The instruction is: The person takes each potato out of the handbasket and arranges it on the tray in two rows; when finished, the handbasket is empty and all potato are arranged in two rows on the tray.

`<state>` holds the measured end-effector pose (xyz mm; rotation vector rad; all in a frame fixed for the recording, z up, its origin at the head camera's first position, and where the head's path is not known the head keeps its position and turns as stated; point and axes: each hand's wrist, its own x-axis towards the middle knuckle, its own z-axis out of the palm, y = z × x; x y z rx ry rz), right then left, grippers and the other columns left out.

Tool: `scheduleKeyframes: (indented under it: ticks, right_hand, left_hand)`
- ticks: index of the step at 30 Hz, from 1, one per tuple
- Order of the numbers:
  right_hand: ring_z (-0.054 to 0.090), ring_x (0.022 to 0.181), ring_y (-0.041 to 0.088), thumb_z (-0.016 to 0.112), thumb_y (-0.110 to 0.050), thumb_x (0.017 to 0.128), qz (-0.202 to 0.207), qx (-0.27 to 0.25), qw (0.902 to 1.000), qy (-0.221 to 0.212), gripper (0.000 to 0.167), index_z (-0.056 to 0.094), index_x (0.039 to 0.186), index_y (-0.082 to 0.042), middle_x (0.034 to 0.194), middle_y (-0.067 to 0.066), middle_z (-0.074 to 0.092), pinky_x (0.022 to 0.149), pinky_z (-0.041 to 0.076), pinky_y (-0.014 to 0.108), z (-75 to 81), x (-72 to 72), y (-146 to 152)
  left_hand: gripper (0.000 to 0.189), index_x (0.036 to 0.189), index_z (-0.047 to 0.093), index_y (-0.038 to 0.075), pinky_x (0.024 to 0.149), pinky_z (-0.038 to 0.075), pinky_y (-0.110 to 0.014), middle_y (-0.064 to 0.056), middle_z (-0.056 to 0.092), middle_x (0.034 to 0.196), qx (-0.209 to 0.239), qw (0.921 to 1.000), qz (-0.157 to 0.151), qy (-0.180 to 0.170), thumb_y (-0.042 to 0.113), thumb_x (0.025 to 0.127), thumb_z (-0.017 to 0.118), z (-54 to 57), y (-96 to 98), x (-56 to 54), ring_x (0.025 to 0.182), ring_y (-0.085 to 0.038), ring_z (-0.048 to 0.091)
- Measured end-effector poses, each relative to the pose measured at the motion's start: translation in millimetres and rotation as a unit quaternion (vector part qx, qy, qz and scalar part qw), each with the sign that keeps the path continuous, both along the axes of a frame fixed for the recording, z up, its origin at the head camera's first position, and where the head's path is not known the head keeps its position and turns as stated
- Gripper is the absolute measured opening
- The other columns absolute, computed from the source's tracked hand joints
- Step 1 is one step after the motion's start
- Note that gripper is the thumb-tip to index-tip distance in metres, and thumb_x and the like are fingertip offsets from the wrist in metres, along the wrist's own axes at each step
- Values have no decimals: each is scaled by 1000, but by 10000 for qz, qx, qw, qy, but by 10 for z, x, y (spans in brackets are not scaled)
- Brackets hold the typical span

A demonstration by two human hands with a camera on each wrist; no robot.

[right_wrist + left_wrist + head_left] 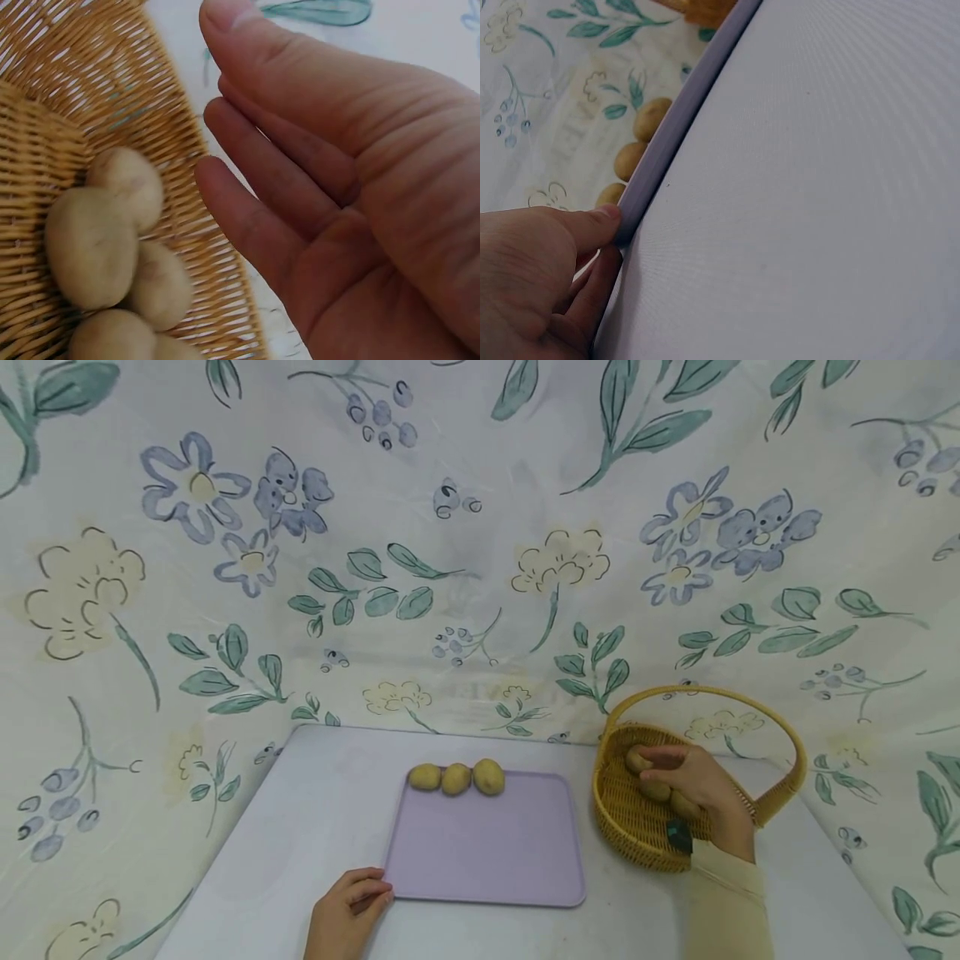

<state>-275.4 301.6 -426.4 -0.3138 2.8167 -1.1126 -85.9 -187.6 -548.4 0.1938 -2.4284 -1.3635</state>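
Faint illegible lettering (pixel 577 145) on cloth (pixel 480 635) behind 3 potatoes (pixel 456 779).

- Over the tray (pixel 487 852), the near and middle part gives broad, level passage; the row of potatoes (pixel 456 779) blocks its far edge on the left, while that edge's right part is open.
- The left hand (pixel 351 906) takes up the tray's near left corner.
- A strip of table (pixel 588 860) leaves a narrow lane between tray and basket (pixel 630 839).
- On the right, the arched handle (pixel 780 789) and the right hand (pixel 697 781) obstruct entry from above.
- Beyond the table's far edge, the patterned cloth (pixel 480 635) bars the way.
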Motion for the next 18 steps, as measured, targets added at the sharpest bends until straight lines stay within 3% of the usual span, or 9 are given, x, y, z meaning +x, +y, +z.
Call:
scheduleKeyframes:
  ticks: [9,14,18]
  right_hand:
    - [55,129,37,77,-33,93,-435,315,9981,-316,52,65,135,-4,139,19,63,109,50,51,-287,-89,89]
    - [57,126,34,75,-34,93,-286,493,9980,-270,52,65,135,-5,138,18,64,108,50,48,-329,-103,99]
    - [61,124,34,78,-41,90,-205,662,9970,-348,58,66,134,-5,134,16,67,104,53,45,-360,-114,103]
  left_hand:
    - [15,82,79,10,74,62,-11,-4,73,104,7,10000,-38,47,-2,76,86,2,-3,3,86,6,67]
    - [15,82,78,9,73,62,-12,-4,73,103,-60,9999,-54,153,-3,76,86,-16,-7,3,85,0,70]
    - [16,81,78,9,72,61,-10,-4,73,103,-81,9996,-45,252,-3,75,86,-32,-14,-2,84,2,70]
